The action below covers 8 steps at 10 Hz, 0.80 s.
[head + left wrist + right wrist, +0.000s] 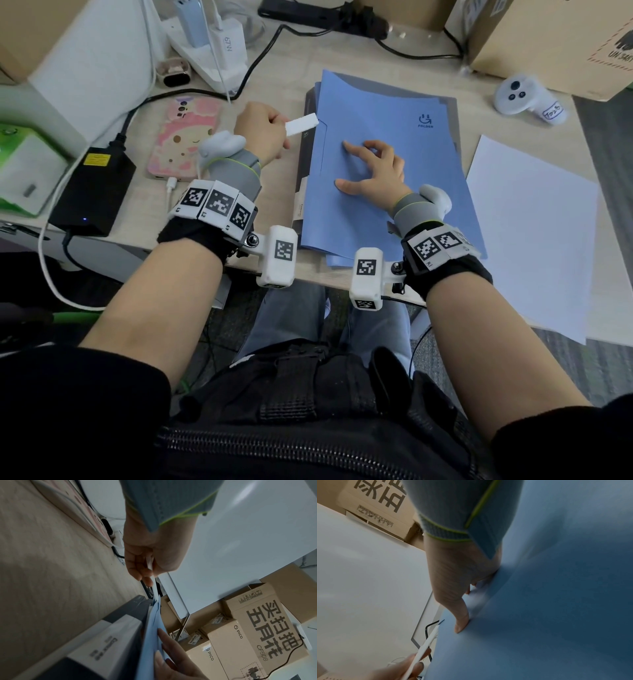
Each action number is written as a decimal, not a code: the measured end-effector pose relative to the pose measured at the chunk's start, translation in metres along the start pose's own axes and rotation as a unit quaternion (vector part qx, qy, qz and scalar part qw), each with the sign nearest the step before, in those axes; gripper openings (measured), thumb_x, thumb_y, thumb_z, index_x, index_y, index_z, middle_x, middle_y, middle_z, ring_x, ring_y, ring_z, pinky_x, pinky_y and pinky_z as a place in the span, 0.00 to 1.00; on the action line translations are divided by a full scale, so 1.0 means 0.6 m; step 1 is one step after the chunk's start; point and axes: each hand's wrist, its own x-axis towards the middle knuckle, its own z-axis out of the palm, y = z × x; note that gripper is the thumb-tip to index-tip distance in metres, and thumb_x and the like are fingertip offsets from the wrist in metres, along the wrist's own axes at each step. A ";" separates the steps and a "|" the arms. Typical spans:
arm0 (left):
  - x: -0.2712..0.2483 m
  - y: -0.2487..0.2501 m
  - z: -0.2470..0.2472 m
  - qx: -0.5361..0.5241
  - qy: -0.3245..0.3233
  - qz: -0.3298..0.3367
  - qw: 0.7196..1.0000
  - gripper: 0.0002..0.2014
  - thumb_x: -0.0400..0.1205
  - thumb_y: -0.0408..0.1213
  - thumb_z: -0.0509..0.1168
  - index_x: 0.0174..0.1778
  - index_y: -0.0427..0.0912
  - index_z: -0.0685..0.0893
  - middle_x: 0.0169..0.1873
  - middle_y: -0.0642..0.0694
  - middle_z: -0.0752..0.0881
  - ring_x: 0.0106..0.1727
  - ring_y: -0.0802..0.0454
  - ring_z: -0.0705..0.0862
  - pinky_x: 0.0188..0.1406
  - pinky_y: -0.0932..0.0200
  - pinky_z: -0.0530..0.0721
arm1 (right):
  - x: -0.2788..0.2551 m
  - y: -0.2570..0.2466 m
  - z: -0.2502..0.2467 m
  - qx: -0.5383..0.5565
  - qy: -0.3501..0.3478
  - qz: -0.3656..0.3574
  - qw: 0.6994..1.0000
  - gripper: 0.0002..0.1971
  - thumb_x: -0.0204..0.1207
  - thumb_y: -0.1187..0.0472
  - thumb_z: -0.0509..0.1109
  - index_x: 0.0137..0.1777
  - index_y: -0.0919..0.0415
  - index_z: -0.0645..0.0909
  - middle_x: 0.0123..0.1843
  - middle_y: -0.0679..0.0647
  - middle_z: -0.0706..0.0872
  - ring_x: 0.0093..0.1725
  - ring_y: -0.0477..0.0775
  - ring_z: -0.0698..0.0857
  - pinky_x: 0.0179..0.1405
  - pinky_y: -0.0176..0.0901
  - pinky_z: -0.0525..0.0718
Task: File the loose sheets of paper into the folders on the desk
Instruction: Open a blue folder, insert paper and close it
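Observation:
A stack of blue folders (383, 113) lies mid-desk on a dark flat box (302, 178). My left hand (279, 127) pinches a narrow white strip (302, 124) whose far end meets the top folder's left edge. In the left wrist view the strip (155, 589) runs from my left hand (145, 566) down to the folder (152, 628). My right hand (366, 168) presses on the top folder with index finger and thumb straight, the other fingers bent. The right wrist view shows that right hand (453, 599) flat on the folder (556, 601). A loose white sheet (534, 233) lies to the right.
A pink-cased phone (181, 137) and a black power adapter (92, 192) with cables sit to the left. A power strip with chargers (212, 44) is at the back. A white controller (527, 99) and a cardboard box (555, 41) stand back right. The desk's front edge runs under my wrists.

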 end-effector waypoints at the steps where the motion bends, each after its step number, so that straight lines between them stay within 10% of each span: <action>1: -0.016 0.003 0.000 -0.015 -0.043 0.004 0.999 0.14 0.82 0.29 0.53 0.48 0.31 0.85 0.34 0.36 0.87 0.12 0.61 0.77 0.23 0.62 0.82 | -0.001 -0.001 -0.001 -0.006 -0.002 0.000 1.000 0.31 0.72 0.51 0.73 0.75 0.40 0.68 0.77 0.50 0.60 0.79 0.55 0.55 0.80 0.47 0.54; 4: -0.031 0.007 -0.005 0.026 -0.146 0.026 0.989 0.14 0.82 0.25 0.54 0.48 0.30 0.86 0.42 0.36 0.86 0.24 0.55 0.86 0.43 0.51 0.89 | -0.005 -0.003 0.000 -0.015 -0.002 -0.001 1.000 0.31 0.73 0.50 0.72 0.76 0.40 0.68 0.78 0.50 0.60 0.80 0.56 0.54 0.80 0.48 0.53; 6: -0.034 0.008 -0.011 0.104 -0.195 0.070 0.973 0.21 0.81 0.23 0.51 0.61 0.37 0.85 0.47 0.41 0.84 0.46 0.47 0.81 0.39 0.62 0.83 | -0.003 -0.002 0.000 -0.025 -0.001 -0.003 1.000 0.31 0.73 0.49 0.72 0.76 0.39 0.68 0.78 0.50 0.60 0.80 0.55 0.55 0.82 0.51 0.51; 8: -0.039 -0.003 0.001 0.094 -0.170 0.096 0.976 0.16 0.82 0.24 0.57 0.61 0.35 0.85 0.44 0.42 0.83 0.42 0.49 0.80 0.25 0.74 0.82 | 0.002 0.003 0.003 -0.037 0.001 -0.007 0.999 0.29 0.73 0.48 0.72 0.74 0.35 0.68 0.78 0.48 0.60 0.80 0.55 0.55 0.81 0.48 0.50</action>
